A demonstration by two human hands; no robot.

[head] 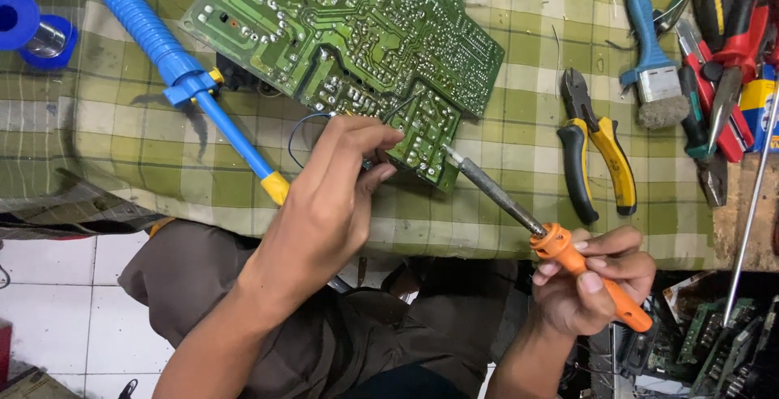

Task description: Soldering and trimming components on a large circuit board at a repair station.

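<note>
Green circuit board [357,34] solder-side up on checked cloth [527,164]. Left hand [329,204] at board's near edge, fingertips pinched on thin wire [302,127]. Right hand [596,281] closed around orange-handled soldering iron [535,225], tip touching board edge. Blue desoldering pump [170,62] lying left, yellow-handled pliers [596,152] right

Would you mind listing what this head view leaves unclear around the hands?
- What the left hand pinches: hidden by its fingers.
- Circuit board: top cut off by the frame edge.
- Soldering iron: handle end covered by the right hand.
- Tools at right: overlapping, partly cropped.
</note>
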